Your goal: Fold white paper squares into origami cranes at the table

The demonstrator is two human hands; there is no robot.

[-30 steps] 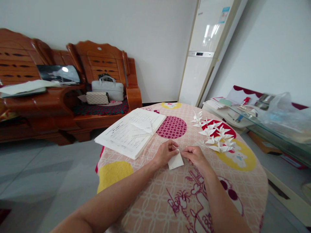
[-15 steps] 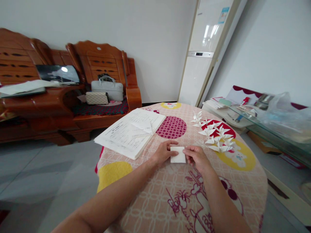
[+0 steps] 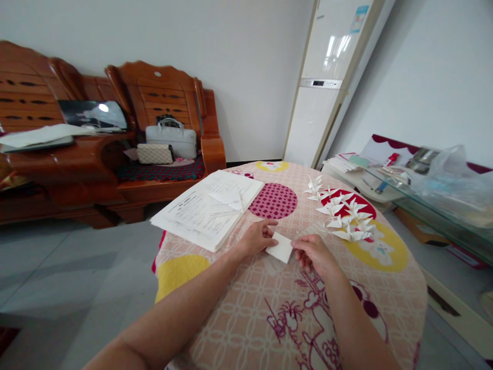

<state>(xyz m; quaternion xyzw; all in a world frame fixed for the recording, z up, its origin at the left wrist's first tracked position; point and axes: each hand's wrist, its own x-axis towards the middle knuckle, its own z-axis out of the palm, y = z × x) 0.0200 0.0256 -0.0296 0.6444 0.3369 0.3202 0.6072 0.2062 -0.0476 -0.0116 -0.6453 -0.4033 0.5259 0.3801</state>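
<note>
A small folded white paper square (image 3: pixel 281 247) lies on the round table's patterned pink cloth (image 3: pixel 250 318), held between both hands. My left hand (image 3: pixel 256 238) pinches its left corner, fingers closed on it. My right hand (image 3: pixel 314 253) has its fingers curled at the paper's right edge, gripping it. Several finished white paper cranes (image 3: pixel 342 215) sit in a cluster beyond my right hand. A thick stack of printed sheets (image 3: pixel 206 209) with one loose folded sheet on top lies to the left of my hands.
A carved wooden sofa (image 3: pixel 115 149) stands at the left with a grey bag (image 3: pixel 171 140), a quilted purse and a laptop. A tall white air conditioner (image 3: pixel 327 82) stands in the corner. At the right, a glass shelf (image 3: pixel 423 205) holds papers and a plastic bag.
The paper hung tilted between my hands a second ago, then lay flat and square; now it is turned diagonally and my right hand has slid lower along its edge.
</note>
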